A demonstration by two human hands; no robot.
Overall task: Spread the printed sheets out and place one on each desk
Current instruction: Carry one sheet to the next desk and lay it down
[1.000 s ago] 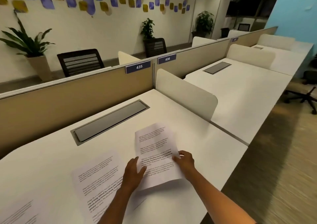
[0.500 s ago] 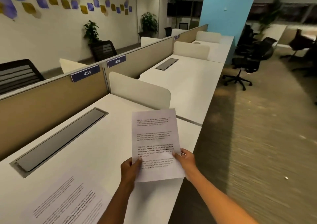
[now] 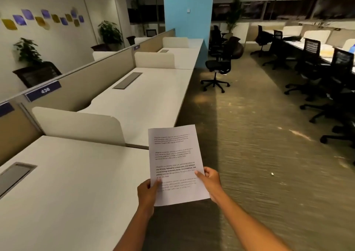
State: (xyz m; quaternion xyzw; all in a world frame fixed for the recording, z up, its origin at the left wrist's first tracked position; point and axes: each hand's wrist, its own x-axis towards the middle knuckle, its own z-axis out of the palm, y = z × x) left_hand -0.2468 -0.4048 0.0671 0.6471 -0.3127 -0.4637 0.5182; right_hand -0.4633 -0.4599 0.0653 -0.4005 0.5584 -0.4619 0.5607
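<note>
Both hands hold the printed sheets (image 3: pixel 173 154), white paper with blocks of black text, upright in front of me over the aisle-side edge of the near desk (image 3: pixel 76 183). My left hand (image 3: pixel 148 195) pinches the lower left edge and my right hand (image 3: pixel 209 183) grips the lower right edge. Whether there is one sheet or more I cannot tell. Past a low white divider (image 3: pixel 76 125) lies the desk labelled 436 (image 3: pixel 146 100), bare apart from a grey cable hatch (image 3: pixel 127 80). A third desk (image 3: pixel 182 55) follows behind another divider.
A tan partition (image 3: pixel 82 89) runs along the desks' left side. A blue pillar (image 3: pixel 188 10) stands at the row's far end. A black office chair (image 3: pixel 217 70) sits in the carpeted aisle, and more chairs (image 3: pixel 326 89) line desks on the right.
The sheets have been lifted off the near desk and carried right toward the aisle. My view has turned right along the desk row; the sheet left on the first desk is out of view.
</note>
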